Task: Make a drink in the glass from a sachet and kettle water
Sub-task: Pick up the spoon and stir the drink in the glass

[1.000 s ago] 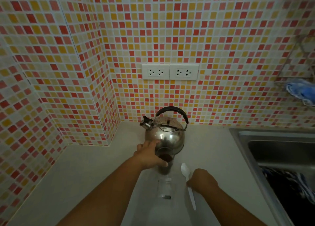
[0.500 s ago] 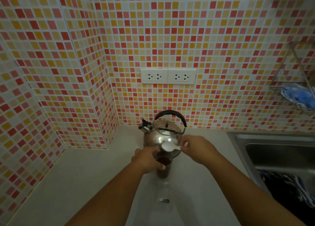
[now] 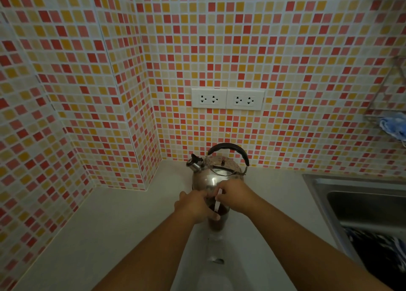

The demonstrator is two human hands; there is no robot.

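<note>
Since the earlier frames the white spoon (image 3: pixel 217 204) is no longer lying on the surface; the right hand (image 3: pixel 234 197) is now holding it upright, its fingers (image 3: pixel 222 193) pinching the handle top while the bowl end is dipping into the dark liquid. That is suggesting the sachet and water are already in and stirring is beginning. The left hand (image 3: pixel 195 205) is wrapping its fingers around the glass (image 3: pixel 216 219), steadying it just below the right fingers.

Just beyond both sets of fingers, the steel kettle (image 3: pixel 216 172) is standing very close to the glass, possibly touching, so a wide stir is risking a knock against it. Nearer the body, below the fingers, a second clear item, hard to make out, is sitting on the pale surface (image 3: pixel 109 225). Well to the right of the fingers the sink (image 3: pixel 351 194) is lying clear of the work.
</note>
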